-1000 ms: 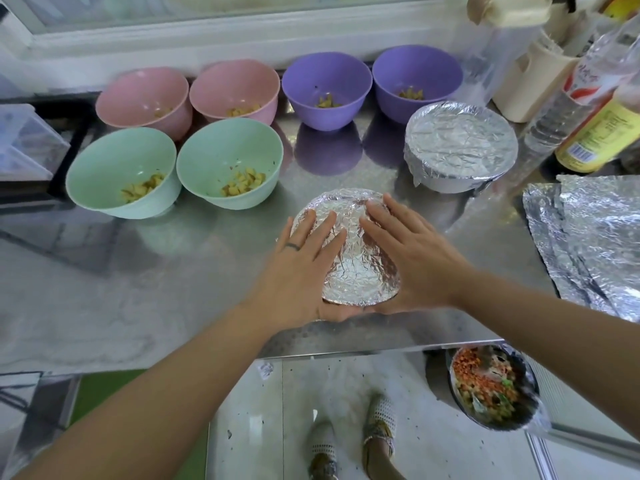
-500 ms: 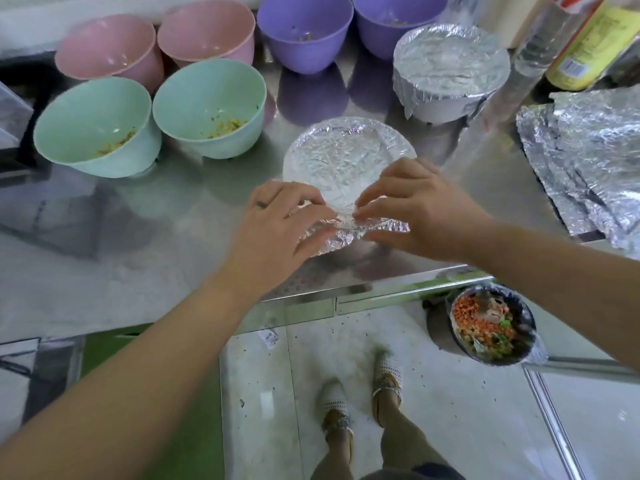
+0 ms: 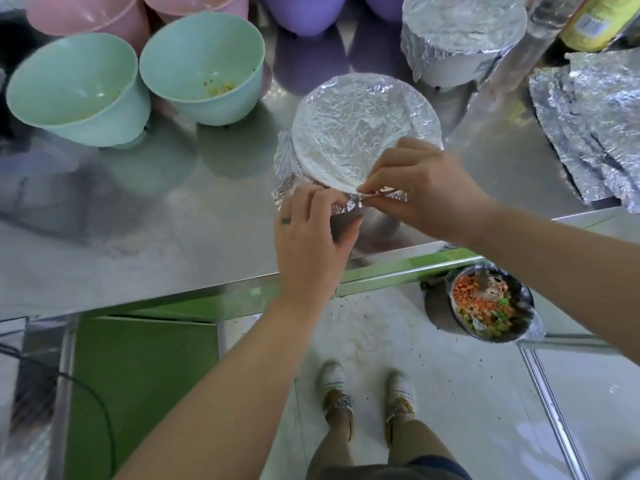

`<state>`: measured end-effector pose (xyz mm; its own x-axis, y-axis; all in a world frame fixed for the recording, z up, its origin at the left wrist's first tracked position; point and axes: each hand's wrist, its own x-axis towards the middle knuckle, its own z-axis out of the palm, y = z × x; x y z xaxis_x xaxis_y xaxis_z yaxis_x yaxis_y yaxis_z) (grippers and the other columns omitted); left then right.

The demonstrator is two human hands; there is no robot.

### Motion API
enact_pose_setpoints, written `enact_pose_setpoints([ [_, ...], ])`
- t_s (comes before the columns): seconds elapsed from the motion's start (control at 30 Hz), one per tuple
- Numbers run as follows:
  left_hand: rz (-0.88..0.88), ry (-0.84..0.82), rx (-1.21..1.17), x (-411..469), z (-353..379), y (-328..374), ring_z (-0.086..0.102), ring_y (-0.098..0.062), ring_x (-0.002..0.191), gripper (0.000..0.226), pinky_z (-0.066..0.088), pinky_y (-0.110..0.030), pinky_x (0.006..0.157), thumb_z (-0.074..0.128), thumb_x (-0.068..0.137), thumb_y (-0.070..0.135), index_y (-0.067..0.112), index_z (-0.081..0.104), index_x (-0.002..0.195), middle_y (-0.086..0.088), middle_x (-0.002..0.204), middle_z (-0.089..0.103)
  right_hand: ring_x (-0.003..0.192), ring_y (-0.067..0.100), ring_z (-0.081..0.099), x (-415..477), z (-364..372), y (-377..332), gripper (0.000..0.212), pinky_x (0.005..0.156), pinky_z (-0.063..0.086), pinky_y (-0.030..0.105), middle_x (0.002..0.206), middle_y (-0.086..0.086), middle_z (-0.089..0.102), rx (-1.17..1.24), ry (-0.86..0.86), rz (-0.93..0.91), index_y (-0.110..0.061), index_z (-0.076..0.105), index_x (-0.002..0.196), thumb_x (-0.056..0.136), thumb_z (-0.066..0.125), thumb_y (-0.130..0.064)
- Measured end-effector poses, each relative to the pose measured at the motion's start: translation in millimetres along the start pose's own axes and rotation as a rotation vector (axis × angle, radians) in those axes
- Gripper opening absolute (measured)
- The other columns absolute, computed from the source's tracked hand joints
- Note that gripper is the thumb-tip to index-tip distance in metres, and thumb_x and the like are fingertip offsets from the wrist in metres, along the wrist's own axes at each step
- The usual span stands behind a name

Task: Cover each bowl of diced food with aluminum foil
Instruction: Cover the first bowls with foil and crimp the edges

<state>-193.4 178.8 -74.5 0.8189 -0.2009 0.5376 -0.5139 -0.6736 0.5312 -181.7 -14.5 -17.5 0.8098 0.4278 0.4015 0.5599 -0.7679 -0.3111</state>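
Switched from flat-pressing to crimping; pinching foil edge (image 3: pixel 349 203) with left hand (image 3: pixel 311 237) and right hand (image 3: pixel 419 192) at near rim of wrapped bowl (image 3: pixel 363 126), front-centre of counter (image 3: pixel 156 220); seal likely nearly done; green bowls (image 3: pixel 221 109) next.

Foil-covered bowl (image 3: pixel 360 133) centre, two open bowls (image 3: pixel 202 64) left, wrapped bowl (image 3: pixel 460 32) behind, foil sheets (image 3: pixel 595 123) right

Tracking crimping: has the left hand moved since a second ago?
Yes. The left hand slid off the top of the foil, toward the near edge of the counter.
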Motion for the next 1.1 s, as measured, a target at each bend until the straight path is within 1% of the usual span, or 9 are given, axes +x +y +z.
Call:
enact_pose_setpoints([
  [0.13, -0.115, 0.161, -0.088, 4, 13, 7, 0.053, -0.022, 0.089, 0.023, 0.051, -0.041, 0.080, 0.079, 0.080, 0.013, 0.006, 0.062, 0.094, -0.006, 0.094, 0.062, 0.080, 0.027, 0.058, 4, -4, 2, 0.013, 0.070, 0.052, 0.042, 0.085, 0.003, 0.069, 0.102, -0.024, 0.098, -0.013, 0.079, 0.091, 0.085, 0.076, -0.025],
  [0.37, -0.135, 0.194, -0.170, 1, 19, 11, 0.064, -0.027, 0.083, 0.006, 0.055, -0.050, 0.072, 0.067, 0.085, 0.009, 0.006, 0.069, 0.090, -0.005, 0.091, 0.066, 0.080, 0.027, 0.058, 5, -5, 3, 0.015, 0.069, 0.052, 0.043, 0.085, 0.004, 0.069, 0.149, -0.044, 0.128, -0.012, 0.079, 0.091, 0.084, 0.076, -0.025],
  [0.47, -0.182, 0.192, -0.216, 3, 18, 10, 0.063, -0.021, 0.079, 0.004, 0.055, -0.042, 0.071, 0.069, 0.085, 0.004, 0.005, 0.070, 0.088, -0.004, 0.088, 0.067, 0.080, 0.027, 0.058, 6, -5, 3, 0.014, 0.069, 0.051, 0.041, 0.084, 0.004, 0.068, 0.155, -0.050, 0.131, -0.012, 0.079, 0.091, 0.084, 0.076, -0.024],
  [0.6, -0.382, 0.091, -0.389, 5, 11, 17, 0.061, -0.005, 0.079, 0.007, 0.050, -0.018, 0.076, 0.070, 0.089, 0.006, 0.012, 0.072, 0.092, 0.004, 0.089, 0.067, 0.079, 0.026, 0.058, 6, -6, 3, 0.015, 0.068, 0.051, 0.040, 0.083, 0.004, 0.068, 0.162, -0.048, 0.129, -0.012, 0.079, 0.090, 0.084, 0.076, -0.025],
  [0.7, -0.558, 0.039, -0.542, 6, 8, 23, 0.066, -0.006, 0.085, 0.017, 0.050, -0.017, 0.080, 0.069, 0.092, 0.009, 0.027, 0.069, 0.093, 0.006, 0.091, 0.070, 0.079, 0.026, 0.059, 6, -6, 3, 0.015, 0.068, 0.052, 0.041, 0.083, 0.003, 0.068, 0.161, -0.048, 0.127, -0.012, 0.079, 0.090, 0.084, 0.076, -0.026],
  [0.77, -0.622, 0.009, -0.616, 7, 6, 25, 0.068, -0.010, 0.087, 0.015, 0.053, -0.022, 0.082, 0.070, 0.092, 0.010, 0.025, 0.069, 0.095, 0.001, 0.094, 0.072, 0.079, 0.026, 0.058, 6, -5, 4, 0.017, 0.068, 0.052, 0.043, 0.083, 0.003, 0.068, 0.163, -0.042, 0.122, -0.012, 0.079, 0.090, 0.085, 0.074, -0.028],
  [0.87, -0.633, -0.037, -0.632, 4, 2, 27, 0.068, -0.011, 0.092, 0.011, 0.056, -0.031, 0.087, 0.073, 0.089, 0.021, 0.024, 0.069, 0.098, 0.003, 0.096, 0.072, 0.078, 0.026, 0.057, 5, -2, 4, 0.020, 0.066, 0.052, 0.044, 0.082, 0.002, 0.068, 0.147, -0.001, 0.109, -0.012, 0.078, 0.087, 0.087, 0.071, -0.030],
  [1.0, -0.557, -0.019, -0.547, 3, 2, 31, 0.066, -0.013, 0.093, 0.022, 0.056, -0.033, 0.085, 0.077, 0.087, 0.030, 0.016, 0.069, 0.101, 0.006, 0.095, 0.069, 0.076, 0.026, 0.056, 2, 5, 3, 0.012, 0.064, 0.051, 0.043, 0.081, 0.002, 0.067, 0.097, 0.065, 0.095, -0.010, 0.077, 0.083, 0.086, 0.074, -0.021],
  [1.1, -0.503, 0.038, -0.474, 3, 5, 33, 0.065, -0.013, 0.090, 0.018, 0.055, -0.032, 0.081, 0.075, 0.088, 0.029, 0.016, 0.069, 0.099, 0.005, 0.093, 0.068, 0.076, 0.026, 0.056, 1, 8, 4, 0.010, 0.065, 0.050, 0.040, 0.080, 0.003, 0.068, 0.081, 0.102, 0.075, -0.009, 0.076, 0.082, 0.086, 0.074, -0.018],
])
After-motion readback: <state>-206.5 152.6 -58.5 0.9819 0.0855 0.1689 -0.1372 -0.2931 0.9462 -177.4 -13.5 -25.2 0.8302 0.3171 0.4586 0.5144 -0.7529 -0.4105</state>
